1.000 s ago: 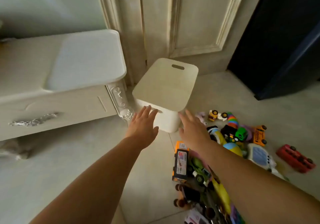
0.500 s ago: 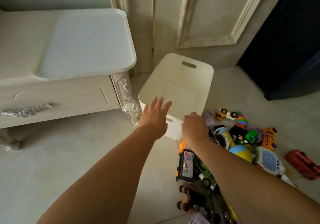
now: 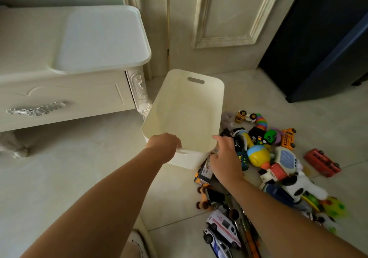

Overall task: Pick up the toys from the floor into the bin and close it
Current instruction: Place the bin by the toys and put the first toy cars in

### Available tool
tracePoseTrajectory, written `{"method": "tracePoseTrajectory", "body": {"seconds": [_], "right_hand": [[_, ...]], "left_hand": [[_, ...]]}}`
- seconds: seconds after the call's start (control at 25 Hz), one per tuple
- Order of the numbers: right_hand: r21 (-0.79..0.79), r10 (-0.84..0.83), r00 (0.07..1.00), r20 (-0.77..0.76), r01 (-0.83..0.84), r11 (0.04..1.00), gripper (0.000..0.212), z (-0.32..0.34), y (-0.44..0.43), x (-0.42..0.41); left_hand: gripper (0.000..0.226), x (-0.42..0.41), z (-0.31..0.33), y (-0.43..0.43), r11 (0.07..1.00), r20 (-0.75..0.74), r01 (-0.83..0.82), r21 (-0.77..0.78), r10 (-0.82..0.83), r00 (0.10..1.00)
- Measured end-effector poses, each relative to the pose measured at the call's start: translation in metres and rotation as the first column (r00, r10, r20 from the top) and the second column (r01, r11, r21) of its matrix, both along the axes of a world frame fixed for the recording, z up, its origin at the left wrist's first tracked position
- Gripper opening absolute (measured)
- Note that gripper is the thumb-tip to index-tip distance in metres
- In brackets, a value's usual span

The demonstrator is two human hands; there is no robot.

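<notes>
Both bare arms reached forward, the left hand (image 3: 164,148) curled knuckles-up over the near rim of the bin (image 3: 185,102), the right hand (image 3: 225,158) alongside, back up, its grasp unclear.

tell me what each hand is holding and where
The left hand grips the white bin by its near rim, at the handle slot. The right hand sits at the bin's near right corner; whether it holds anything cannot be told.

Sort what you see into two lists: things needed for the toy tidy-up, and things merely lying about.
Belongs to the job: bin, left hand gripping its near rim, right hand, toy pile, red bus.
Just there: white cabinet, panelled door, dark blue furniture.
</notes>
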State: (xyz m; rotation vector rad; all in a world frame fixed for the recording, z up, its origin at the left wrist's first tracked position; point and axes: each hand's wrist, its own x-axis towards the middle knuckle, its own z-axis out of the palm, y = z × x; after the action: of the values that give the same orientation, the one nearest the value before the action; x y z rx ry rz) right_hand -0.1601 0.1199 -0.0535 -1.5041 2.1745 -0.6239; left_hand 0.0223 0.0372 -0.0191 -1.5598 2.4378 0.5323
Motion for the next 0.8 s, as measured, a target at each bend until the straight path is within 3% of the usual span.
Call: {"method": "tracePoseTrajectory", "body": {"seconds": [0.08, 0.16, 0.2, 0.28, 0.4, 0.48, 0.68, 0.8], "right_hand": [[0.199, -0.176, 0.983, 0.055, 0.162, 0.967, 0.043, -0.014, 0.017, -0.008], [0.449, -0.235, 0.968, 0.091, 0.171, 0.877, 0.049, -0.035, 0.022, -0.008], [0.49, -0.252, 0.962, 0.102, 0.172, 0.854, 0.05, -0.044, 0.019, -0.004], [0.52, -0.289, 0.952, 0.099, 0.198, 0.831, 0.058, -0.057, 0.009, 0.007], [0.578, -0.357, 0.927, 0.116, 0.23, 0.783, 0.092, -0.074, -0.005, 0.021], [0.554, -0.388, 0.915, 0.11, 0.267, 0.788, 0.101, -0.084, -0.01, 0.025], [0.519, -0.485, 0.855, 0.183, 0.335, 0.787, 0.103, -0.088, -0.009, 0.014], [0.387, -0.492, 0.834, 0.249, 0.38, 0.84, 0.094, -0.068, 0.009, -0.005]], "left_hand": [[0.029, 0.006, -0.001, 0.007, 1.0, -0.009, -0.009, 0.027, 0.01, 1.0], [0.025, 0.012, -0.001, 0.008, 1.0, -0.01, 0.001, 0.024, 0.0, 1.0], [0.024, 0.014, -0.002, 0.007, 1.0, -0.011, 0.012, 0.02, -0.011, 1.0], [0.023, 0.014, -0.004, 0.002, 0.998, -0.037, 0.037, 0.047, -0.035, 0.999], [0.025, 0.002, -0.008, -0.008, 0.982, -0.12, 0.061, 0.178, -0.04, 0.992], [0.028, -0.005, -0.011, -0.013, 0.969, -0.148, 0.077, 0.234, -0.043, 0.988], [0.027, -0.011, -0.016, -0.012, 0.961, -0.166, 0.106, 0.255, -0.064, 0.984], [0.025, -0.014, -0.007, -0.007, 0.962, -0.111, 0.146, 0.232, -0.123, 0.986]]}}
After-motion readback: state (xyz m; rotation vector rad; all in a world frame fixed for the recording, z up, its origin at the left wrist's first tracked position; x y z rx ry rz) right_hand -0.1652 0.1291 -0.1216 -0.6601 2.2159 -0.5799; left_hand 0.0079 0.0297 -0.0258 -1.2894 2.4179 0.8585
